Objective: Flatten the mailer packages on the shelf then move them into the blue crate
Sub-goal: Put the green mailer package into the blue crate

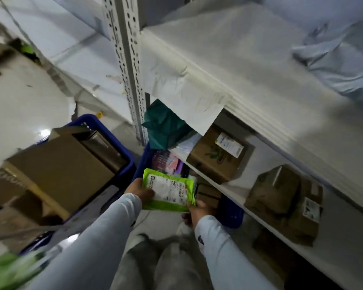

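Both hands on the green mailer [168,190], held flat, label side up, directly above the blue crate [232,214]. Left hand [139,190] grips the mailer's left edge, thumb on top of the label. Right hand [197,212] pinches its near right corner, thumb on top. The crate sits on the floor, tucked partly under the lower shelf [231,188]; pink and purple packets [166,162] already lie inside it. Above the crate on that shelf: a teal mailer [166,126], then cardboard boxes [216,155] further right. Grey mailers [340,65] lie on the upper shelf, well up and right of the crate. Second blue crate [122,147], left of the first, carries cardboard.
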`<state>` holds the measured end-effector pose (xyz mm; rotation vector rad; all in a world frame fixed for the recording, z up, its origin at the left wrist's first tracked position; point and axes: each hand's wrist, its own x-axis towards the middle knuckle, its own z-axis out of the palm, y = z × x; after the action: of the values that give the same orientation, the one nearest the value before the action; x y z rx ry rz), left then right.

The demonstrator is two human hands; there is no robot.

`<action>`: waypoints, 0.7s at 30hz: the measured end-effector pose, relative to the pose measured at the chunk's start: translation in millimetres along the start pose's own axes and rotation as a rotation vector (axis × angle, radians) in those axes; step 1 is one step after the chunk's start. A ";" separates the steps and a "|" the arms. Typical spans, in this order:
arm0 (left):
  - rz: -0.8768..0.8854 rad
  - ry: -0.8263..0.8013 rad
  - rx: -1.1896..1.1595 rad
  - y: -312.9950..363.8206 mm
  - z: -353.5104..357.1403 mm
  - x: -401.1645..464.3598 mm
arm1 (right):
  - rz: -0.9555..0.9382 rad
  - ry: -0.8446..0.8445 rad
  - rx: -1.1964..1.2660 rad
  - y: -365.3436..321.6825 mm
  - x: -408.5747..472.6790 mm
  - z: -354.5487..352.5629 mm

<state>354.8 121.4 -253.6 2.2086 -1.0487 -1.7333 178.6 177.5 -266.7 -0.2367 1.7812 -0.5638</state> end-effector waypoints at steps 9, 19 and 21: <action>0.044 0.097 0.171 -52.4 30.2 124.5 | 0.078 0.125 0.042 29.9 155.9 40.3; -0.030 0.016 -0.060 -112.8 85.5 244.7 | 0.157 0.192 0.144 70.1 286.1 58.0; -0.061 -0.015 -0.090 -118.4 93.0 264.6 | 0.155 0.189 0.107 72.6 307.9 61.2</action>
<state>346.2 79.5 -555.1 2.1972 -0.8968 -1.7879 157.8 89.2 -575.9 0.0300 1.9257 -0.5824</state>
